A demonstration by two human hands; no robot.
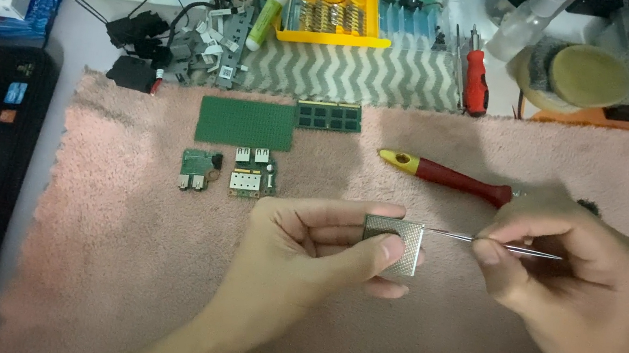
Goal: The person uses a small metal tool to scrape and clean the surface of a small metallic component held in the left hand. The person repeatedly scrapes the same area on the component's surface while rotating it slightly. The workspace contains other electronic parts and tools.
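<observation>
**Pink towel station — chip held for probing**

Pink terry towel [112, 271] covers the table; work takes place at its centre. The left hand [304, 249] grips a small square chip [391, 243] – thumb across its face, fingers closed behind its edges, pin side up. The right hand [555, 276] pinches slim metal tweezers [486, 242]; the tips point left and meet the chip's right edge.

Step in hand, as judged: pin inspection or straightening on the chip. A further move would call for a steady left grip and fine, light pressure at the tweezer tips.

Beyond the fingers, towards the far edge, lie a red-handled screwdriver [450, 176], a green board [246, 123], a memory module [329, 116] and two small circuit boards [229, 173].
</observation>
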